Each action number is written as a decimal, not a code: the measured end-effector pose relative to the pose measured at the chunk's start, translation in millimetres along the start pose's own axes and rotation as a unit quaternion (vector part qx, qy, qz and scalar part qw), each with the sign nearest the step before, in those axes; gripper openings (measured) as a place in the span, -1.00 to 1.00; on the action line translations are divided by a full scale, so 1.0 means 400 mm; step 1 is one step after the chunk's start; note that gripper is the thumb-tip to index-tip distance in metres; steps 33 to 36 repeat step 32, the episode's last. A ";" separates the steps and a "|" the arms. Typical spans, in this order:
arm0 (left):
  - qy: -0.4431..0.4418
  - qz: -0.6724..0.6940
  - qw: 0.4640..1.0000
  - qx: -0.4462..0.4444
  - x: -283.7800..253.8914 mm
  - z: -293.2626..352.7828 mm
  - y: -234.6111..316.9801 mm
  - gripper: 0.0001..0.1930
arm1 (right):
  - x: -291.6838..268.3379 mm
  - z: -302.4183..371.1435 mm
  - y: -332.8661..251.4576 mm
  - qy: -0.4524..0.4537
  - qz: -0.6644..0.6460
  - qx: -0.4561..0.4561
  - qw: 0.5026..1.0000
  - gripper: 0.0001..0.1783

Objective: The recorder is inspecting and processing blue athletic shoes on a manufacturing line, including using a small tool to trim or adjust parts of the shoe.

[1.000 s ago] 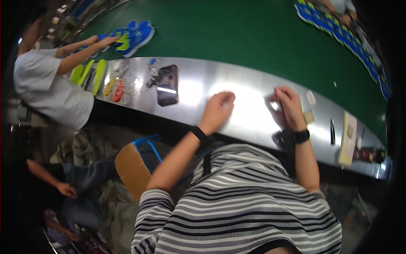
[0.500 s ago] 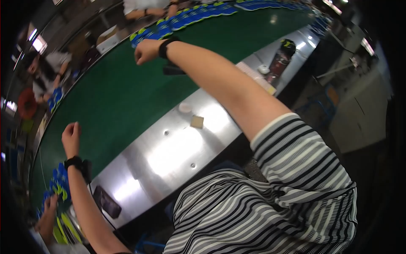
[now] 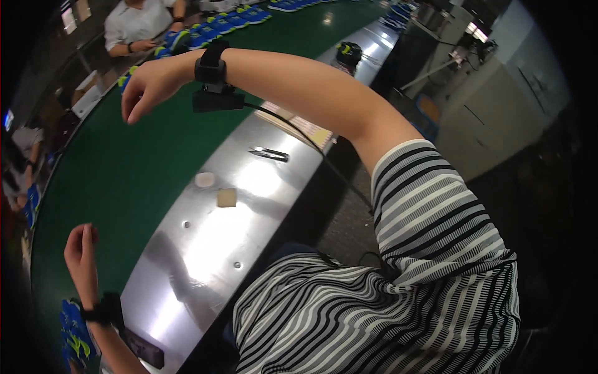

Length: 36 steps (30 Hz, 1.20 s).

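My right hand (image 3: 149, 81) is stretched out above the green conveyor belt (image 3: 124, 162), fingers apart and holding nothing, close to a row of blue and yellow shoe soles (image 3: 208, 31). A black band with a small box and a cable sits on that wrist. My left hand (image 3: 81, 249) rests at the near edge of the belt with its fingers curled in, and nothing shows in it. More blue and yellow soles (image 3: 75, 330) lie just below that wrist.
A shiny metal table (image 3: 205, 249) runs along the belt. On it lie metal tweezers (image 3: 269, 153), a tan square piece (image 3: 226, 197), a pale round piece (image 3: 204, 179), paper sheets (image 3: 299, 124) and a black phone (image 3: 143, 350). A person in white (image 3: 134, 22) works across the belt.
My right arm has risen and reached farther out over the belt toward the soles. My left hand has stayed by the belt's edge. The view has swung round.
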<state>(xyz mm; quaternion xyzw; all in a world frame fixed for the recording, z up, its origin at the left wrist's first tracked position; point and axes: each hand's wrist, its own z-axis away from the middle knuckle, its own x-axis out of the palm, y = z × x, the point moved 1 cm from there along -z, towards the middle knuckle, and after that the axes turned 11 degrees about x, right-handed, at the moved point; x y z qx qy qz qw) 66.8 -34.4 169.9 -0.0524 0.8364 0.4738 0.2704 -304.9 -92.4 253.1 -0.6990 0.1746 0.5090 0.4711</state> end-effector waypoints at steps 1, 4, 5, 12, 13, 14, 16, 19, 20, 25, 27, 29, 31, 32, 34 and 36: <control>-0.017 0.012 1.000 0.000 0.037 0.023 0.044 -0.79 | 0.009 0.061 -0.029 -0.022 -0.022 0.005 0.999 -0.60; -0.071 0.052 0.995 -0.044 0.125 0.099 0.143 -0.80 | 0.043 0.174 -0.082 -0.047 0.017 0.013 0.999 -0.59; -0.085 0.065 0.992 -0.073 0.146 0.121 0.170 -0.81 | 0.041 0.180 -0.086 -0.051 0.014 0.022 0.998 -0.59; -0.122 0.071 0.984 -0.106 0.218 0.165 0.224 -0.84 | -0.006 -0.073 0.033 -0.008 0.042 0.058 0.997 -0.58; -0.115 0.081 0.985 -0.100 0.217 0.175 0.219 -0.86 | -0.017 -0.120 0.033 0.021 0.052 0.072 0.996 -0.61; -0.126 0.078 0.986 -0.072 0.236 0.167 0.226 -0.87 | -0.043 -0.167 0.103 0.042 0.029 0.064 0.997 -0.59; -0.158 0.054 0.986 -0.004 0.229 0.144 0.215 -0.84 | -0.085 -0.231 0.146 -0.015 0.035 0.051 0.998 -0.54; -0.142 -0.001 0.989 0.036 0.151 0.123 0.216 -0.74 | -0.104 -0.198 0.005 0.096 0.189 0.078 0.974 -0.59; -0.136 -0.039 0.989 0.047 0.127 0.098 0.181 -0.72 | -0.082 -0.187 -0.013 0.098 0.071 0.054 0.991 -0.60; -0.013 -0.082 0.997 -0.005 -0.087 0.100 0.083 -0.71 | 0.147 -0.113 -0.194 -0.025 0.017 -0.019 0.999 -0.67; 0.051 -0.006 0.997 -0.055 -0.132 0.094 0.061 -0.78 | 0.221 -0.042 -0.230 -0.119 -0.031 0.030 0.992 -0.68; 0.043 -0.002 0.997 -0.057 -0.127 0.066 0.082 -0.78 | 0.263 0.001 -0.209 -0.179 -0.014 0.035 0.983 -0.66; 0.061 -0.023 0.994 -0.087 -0.160 0.088 0.072 -0.78 | 0.325 -0.029 -0.215 -0.227 -0.008 0.009 0.974 -0.65; 0.066 -0.028 0.993 -0.092 -0.173 0.087 0.076 -0.78 | 0.332 -0.031 -0.221 -0.228 -0.010 0.008 0.974 -0.65; 0.066 -0.028 0.993 -0.092 -0.173 0.087 0.076 -0.78 | 0.332 -0.031 -0.221 -0.228 -0.010 0.008 0.974 -0.65; 0.066 -0.028 0.993 -0.092 -0.173 0.087 0.076 -0.78 | 0.332 -0.031 -0.221 -0.228 -0.010 0.008 0.974 -0.65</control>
